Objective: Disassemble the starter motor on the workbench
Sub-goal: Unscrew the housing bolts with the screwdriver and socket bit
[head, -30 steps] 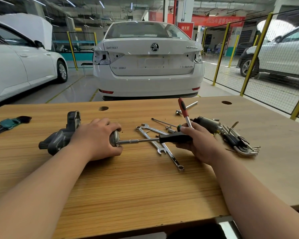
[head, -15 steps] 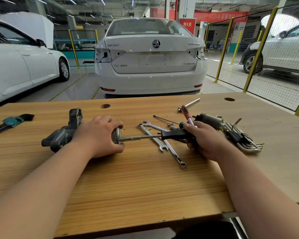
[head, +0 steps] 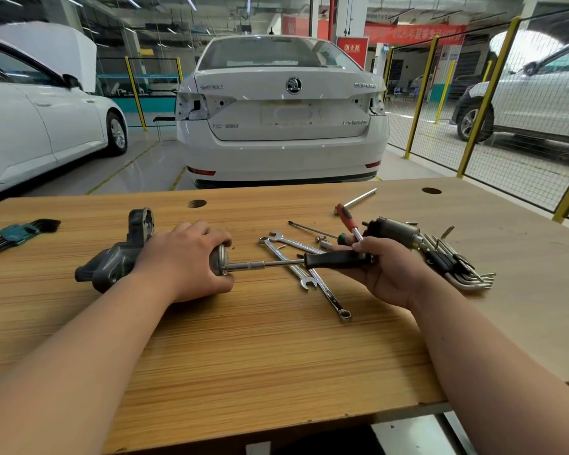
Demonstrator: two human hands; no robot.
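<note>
The starter motor (head: 112,261) lies on its side on the wooden workbench (head: 243,356), its dark grey nose housing pointing left. My left hand (head: 184,261) grips the motor's body, covering most of it; only the round metal end cap (head: 218,259) shows past my fingers. A black-handled nut driver (head: 335,259) is held in my right hand (head: 385,270), its steel shaft lying level with the tip against the end cap.
Two combination wrenches (head: 304,270) lie crossed under the driver shaft. A red-handled screwdriver (head: 349,221), a solenoid cylinder (head: 395,231) and a set of hex keys (head: 457,267) lie to the right. A green hex key holder (head: 17,233) lies far left. Parked cars stand beyond the bench.
My right hand has turned over on the driver handle, palm now more upward. The left hand and motor stay put.
</note>
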